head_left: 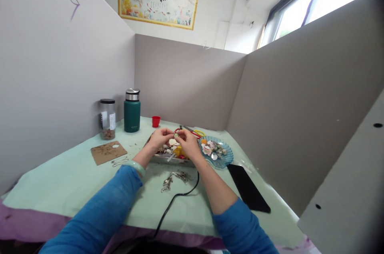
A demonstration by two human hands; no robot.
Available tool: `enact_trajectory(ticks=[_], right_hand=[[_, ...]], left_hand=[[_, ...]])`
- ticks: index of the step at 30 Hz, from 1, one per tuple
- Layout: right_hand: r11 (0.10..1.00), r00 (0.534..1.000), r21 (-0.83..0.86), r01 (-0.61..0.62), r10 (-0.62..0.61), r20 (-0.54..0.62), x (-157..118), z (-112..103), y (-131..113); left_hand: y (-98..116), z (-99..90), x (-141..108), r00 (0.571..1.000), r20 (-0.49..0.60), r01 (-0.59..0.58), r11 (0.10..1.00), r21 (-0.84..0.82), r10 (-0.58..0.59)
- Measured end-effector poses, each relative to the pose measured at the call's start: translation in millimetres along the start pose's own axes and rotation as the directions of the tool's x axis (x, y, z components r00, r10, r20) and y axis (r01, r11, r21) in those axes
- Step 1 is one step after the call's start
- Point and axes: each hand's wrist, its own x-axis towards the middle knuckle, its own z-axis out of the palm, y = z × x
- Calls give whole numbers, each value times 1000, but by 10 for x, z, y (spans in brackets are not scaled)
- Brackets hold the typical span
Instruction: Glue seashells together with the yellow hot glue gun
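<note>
My left hand [161,138] and my right hand [188,143] meet above a metal tray [168,160]. Pinched between the fingertips of both is a small pale green piece [176,135], too small to make out its kind. In the tray lie shell-like white and brown bits [172,142]. A yellow glue gun [180,151], with a whitish stick at its end, rests there below my right hand, partly hidden by it. Toward me, a pile of metal hair clips [168,182] lies on the cloth.
Right of the tray, a blue scalloped plate [228,154] holds decorations; a black phone-like slab [249,190] lies nearer. Red- and yellow-handled tools [196,132] are behind. Leftward stand a green flask [132,116], jar [107,120], red cup [156,121] and brown card [108,152]. A black cord [177,195] crosses the front.
</note>
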Motion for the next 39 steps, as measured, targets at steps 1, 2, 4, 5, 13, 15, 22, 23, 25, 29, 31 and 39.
enact_trajectory(ticks=[1, 2, 4, 5, 13, 15, 22, 23, 25, 29, 31, 39], right_hand=[[1000, 1000, -3, 1, -1, -3, 0, 1, -1], [1000, 1000, -4, 2, -2, -4, 1, 2, 0], [1000, 1000, -5, 4, -4, -4, 2, 5, 5], [1000, 1000, -4, 4, -4, -4, 3, 6, 9], [1000, 1000, 24, 18, -19, 11, 13, 6, 81], [999, 1000, 29, 20, -20, 10, 21, 8, 102], [1000, 1000, 7, 0, 0, 14, 28, 8, 115], [1000, 1000, -2, 0, 0, 14, 27, 7, 112], [1000, 1000, -14, 5, -5, 17, 25, 5, 105], [1000, 1000, -16, 6, -6, 23, 24, 3, 99], [1000, 1000, -13, 0, 0, 24, 22, 4, 98], [999, 999, -42, 27, -26, 34, 13, 9, 70]], left_hand=[[2, 2, -1, 1000, -7, -5, 1000, 11, 5], [5, 4, -4, 1000, -13, -9, 1000, 20, 9], [16, 9, -11, 1000, -21, -16, 999, 37, 17], [23, 12, -14, 1000, -21, -21, 999, 45, 22], [34, 31, -20, 997, -48, -54, 992, 113, 60], [25, 28, -15, 996, -49, -69, 987, 144, 77], [-14, 19, -8, 987, -44, -140, 951, 275, 157], [-14, 21, -12, 985, -47, -144, 947, 289, 164], [-9, 25, -22, 983, -47, -154, 937, 313, 178], [4, 28, -35, 979, -40, -168, 907, 386, 198], [7, 25, -33, 977, -38, -174, 887, 428, 210], [17, 3, -24, 966, -3, -220, 823, 523, 260]])
